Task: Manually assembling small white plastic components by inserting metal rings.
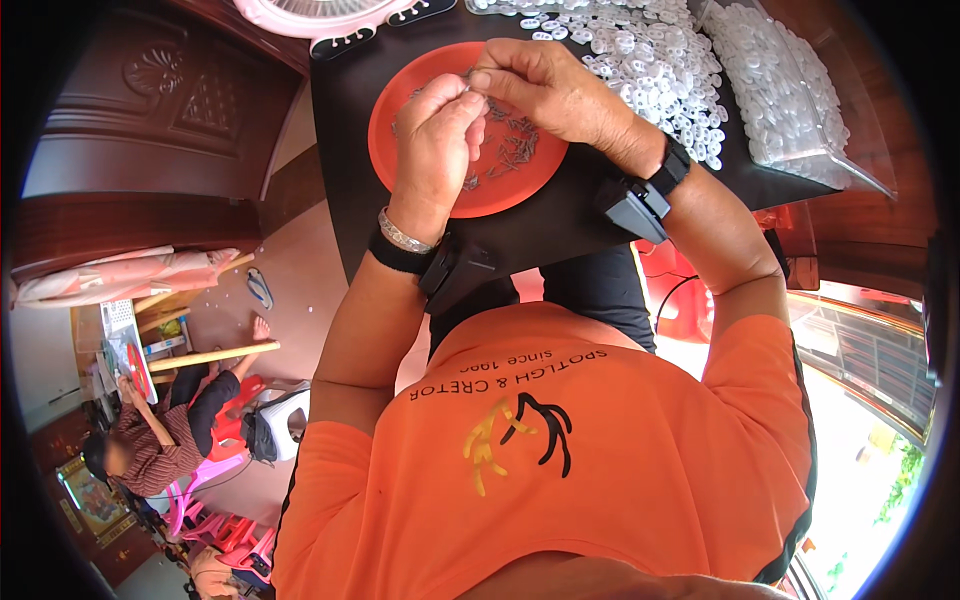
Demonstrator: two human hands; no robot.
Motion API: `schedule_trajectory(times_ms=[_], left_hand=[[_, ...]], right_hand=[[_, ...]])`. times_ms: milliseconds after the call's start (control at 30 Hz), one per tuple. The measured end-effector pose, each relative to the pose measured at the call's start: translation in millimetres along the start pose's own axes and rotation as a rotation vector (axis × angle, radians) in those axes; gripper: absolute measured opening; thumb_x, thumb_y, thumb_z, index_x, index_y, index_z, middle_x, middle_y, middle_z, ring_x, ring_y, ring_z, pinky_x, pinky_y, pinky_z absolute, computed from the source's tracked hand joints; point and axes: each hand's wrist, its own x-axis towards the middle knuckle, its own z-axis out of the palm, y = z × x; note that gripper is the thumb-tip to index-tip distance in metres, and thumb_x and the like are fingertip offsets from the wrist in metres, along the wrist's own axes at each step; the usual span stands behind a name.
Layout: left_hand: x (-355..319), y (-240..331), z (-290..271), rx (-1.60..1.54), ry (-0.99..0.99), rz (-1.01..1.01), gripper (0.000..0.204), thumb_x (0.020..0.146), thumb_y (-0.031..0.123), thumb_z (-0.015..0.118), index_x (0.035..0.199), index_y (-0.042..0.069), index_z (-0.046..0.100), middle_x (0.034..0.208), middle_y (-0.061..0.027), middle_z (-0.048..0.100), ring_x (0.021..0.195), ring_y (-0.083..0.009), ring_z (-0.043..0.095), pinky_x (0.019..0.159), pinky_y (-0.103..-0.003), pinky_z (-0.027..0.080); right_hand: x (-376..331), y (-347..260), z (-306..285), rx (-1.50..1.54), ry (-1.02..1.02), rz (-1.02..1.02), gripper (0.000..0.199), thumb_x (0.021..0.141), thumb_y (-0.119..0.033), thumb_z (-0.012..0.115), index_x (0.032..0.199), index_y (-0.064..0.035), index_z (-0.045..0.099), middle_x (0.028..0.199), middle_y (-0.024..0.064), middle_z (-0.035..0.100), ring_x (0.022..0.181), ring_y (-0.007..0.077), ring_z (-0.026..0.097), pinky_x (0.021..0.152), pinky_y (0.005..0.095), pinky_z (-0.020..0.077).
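Note:
My left hand and my right hand meet over a round orange-red plate. Their fingertips are pinched together around something small, mostly covered by the fingers. In the plate lie many small grey metal pieces, thin and pointed like little screws or nails. Just beyond my right hand, a heap of small white oval plastic pieces spreads over the black tabletop; each has holes in it.
A clear container full of white pieces stands at the table's right end. At the far left edge is a pink fan. Off to the left, a person sits at another table; a sandal lies on the floor.

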Motion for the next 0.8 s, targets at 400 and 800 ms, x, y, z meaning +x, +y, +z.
schedule_trajectory(times_ms=[400, 800], left_hand=[[7, 7, -14, -0.164, 0.051, -0.028, 0.017, 0.086, 0.014, 0.051, 0.074, 0.002, 0.056, 0.057, -0.0004, 0.05, 0.047, -0.0058, 0.043, 0.04, -0.019, 0.028], [4, 12, -9, -0.105, 0.051, -0.014, 0.017, 0.084, 0.016, 0.051, 0.073, 0.004, 0.055, 0.058, -0.0004, 0.05, 0.048, -0.0061, 0.043, 0.043, -0.019, 0.029]], right_hand=[[0, 9, -77, -0.721, 0.188, 0.141, 0.015, 0.078, -0.008, 0.065, 0.092, -0.0009, 0.065, 0.076, 0.0151, 0.064, 0.066, 0.0258, 0.064, 0.06, 0.0322, 0.0493], [-8, 38, -71, -1.023, -0.041, 0.22, 0.019, 0.074, -0.017, 0.063, 0.09, -0.0074, 0.065, 0.084, 0.0104, 0.065, 0.078, 0.024, 0.063, 0.071, 0.0326, 0.0483]])
